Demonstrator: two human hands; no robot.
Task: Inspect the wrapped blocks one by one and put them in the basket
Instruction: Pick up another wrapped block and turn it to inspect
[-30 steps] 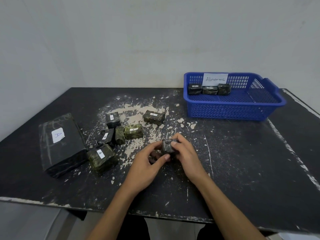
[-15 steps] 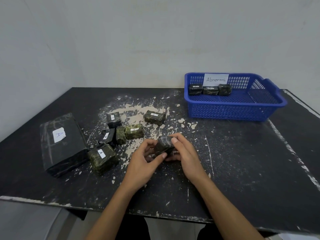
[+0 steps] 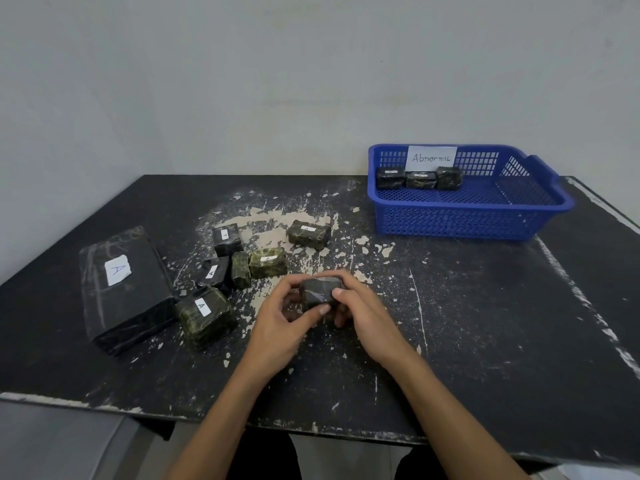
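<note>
held block: a dark wrapped block (image 3: pixel 318 293), raised just off the table near its middle and caught between both hands.
left hand: the left hand (image 3: pixel 280 323) comes in from 7 o'clock. Its fingers curl round the block's left and far side, and its thumb tip (image 3: pixel 323 309) presses the near lower face.
right hand: the right hand (image 3: pixel 367 320) comes in from 5 o'clock. Its thumb (image 3: pixel 337 292) lies on the near right edge, and its fingers wrap over the block's top and right end.
finger spread: narrow on both sides, no wider than the block they grip.
loose blocks: six lie on the table from 9 to 12 o'clock of the held one. The nearest is a green block (image 3: pixel 267 261) at 10 o'clock, touching an upright green block (image 3: pixel 240 269). There are black blocks (image 3: pixel 213 273) and (image 3: pixel 227 239) beyond, a lone green block (image 3: pixel 308 233) at 12 o'clock, and a bigger green block (image 3: pixel 204 317) at 9 o'clock. White labels show on most.
large block: a big black wrapped slab (image 3: pixel 124 289) marked "A", far out at 9 o'clock, touching the bigger green block.
basket: a blue plastic basket (image 3: pixel 457 223) sits at 2 o'clock, well apart from the hands, with a paper label (image 3: pixel 432 157) reading "Abnormal" on its far wall.
blocks in basket: three (image 3: pixel 390 177), (image 3: pixel 420 180), (image 3: pixel 449 177) sit side by side in a row under that label.
table: black top (image 3: pixel 485 323), paint scuffed pale around the loose blocks.
</note>
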